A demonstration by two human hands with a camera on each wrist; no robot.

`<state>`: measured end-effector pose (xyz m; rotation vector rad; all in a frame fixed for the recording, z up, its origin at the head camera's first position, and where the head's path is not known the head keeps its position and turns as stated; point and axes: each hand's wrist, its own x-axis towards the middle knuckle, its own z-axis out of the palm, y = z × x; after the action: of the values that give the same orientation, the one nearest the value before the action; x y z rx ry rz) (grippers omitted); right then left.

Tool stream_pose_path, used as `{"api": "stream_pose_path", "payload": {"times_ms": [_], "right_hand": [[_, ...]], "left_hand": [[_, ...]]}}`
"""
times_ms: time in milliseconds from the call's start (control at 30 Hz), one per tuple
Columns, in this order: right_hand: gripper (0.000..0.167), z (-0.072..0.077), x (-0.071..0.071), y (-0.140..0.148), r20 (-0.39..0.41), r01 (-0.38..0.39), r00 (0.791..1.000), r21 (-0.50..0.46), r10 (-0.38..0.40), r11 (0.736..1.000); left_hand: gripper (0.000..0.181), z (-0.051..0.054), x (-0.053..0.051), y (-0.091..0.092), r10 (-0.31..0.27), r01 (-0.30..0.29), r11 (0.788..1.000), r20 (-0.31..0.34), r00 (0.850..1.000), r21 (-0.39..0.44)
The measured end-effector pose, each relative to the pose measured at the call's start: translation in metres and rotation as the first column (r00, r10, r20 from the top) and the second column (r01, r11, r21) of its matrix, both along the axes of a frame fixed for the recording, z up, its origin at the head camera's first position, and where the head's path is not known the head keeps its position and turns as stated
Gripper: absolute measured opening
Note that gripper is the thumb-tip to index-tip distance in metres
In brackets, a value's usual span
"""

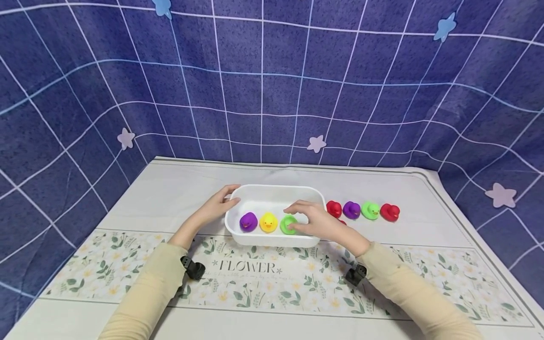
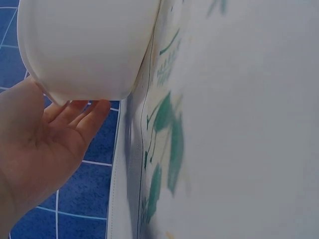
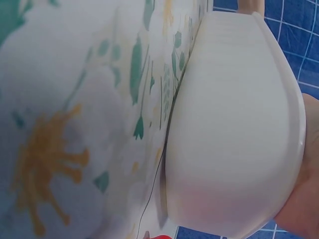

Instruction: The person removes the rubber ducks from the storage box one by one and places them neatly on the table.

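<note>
A white plastic tub (image 1: 272, 241) stands on the table with a purple rubber duck (image 1: 248, 222), a yellow rubber duck (image 1: 268, 222) and a green rubber duck (image 1: 287, 224) in a row inside. My left hand (image 1: 217, 206) holds the tub's left end, thumb over the rim and fingers against the outside, as the left wrist view also shows. My right hand (image 1: 316, 221) reaches over the right rim, its thumb overlapping the green duck and its fingers spread apart from the thumb behind it. In the right wrist view the tub wall hides the fingertips.
Right of the tub, a red duck (image 1: 334, 208), a purple duck (image 1: 351, 210), a green duck (image 1: 370, 210) and another red duck (image 1: 390, 212) stand in a line. A further red piece shows partly behind my right hand. A blue grid-patterned curtain (image 1: 263, 94) hangs behind the table.
</note>
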<state>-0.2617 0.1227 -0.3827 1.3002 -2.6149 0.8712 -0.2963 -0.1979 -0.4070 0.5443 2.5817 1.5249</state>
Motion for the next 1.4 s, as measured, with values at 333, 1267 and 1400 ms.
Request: {"api": "stream_pose_path", "payload": {"times_ms": [333,1267,1400], "right_hand": [[0.04,-0.0004,-0.0012,-0.0048,0.006,0.016,1.0,0.073,-0.016,0.997],[0.039,0.0013,-0.0002,-0.0052,0.066,0.092,0.993,0.106,-0.099,0.99],[0.036,0.0016,0.0008,-0.0048,0.059,0.086,0.994,0.089,-0.091,0.992]], "left_hand": [[0.053,0.0013,0.0002,0.001,0.007,-0.007,1.0,-0.001,1.0,-0.013],[0.054,0.0015,0.0006,0.0001,0.004,-0.004,1.0,-0.003,1.0,-0.013],[0.054,0.0008,-0.0003,0.0007,0.011,-0.011,1.0,0.005,1.0,-0.015]]}}
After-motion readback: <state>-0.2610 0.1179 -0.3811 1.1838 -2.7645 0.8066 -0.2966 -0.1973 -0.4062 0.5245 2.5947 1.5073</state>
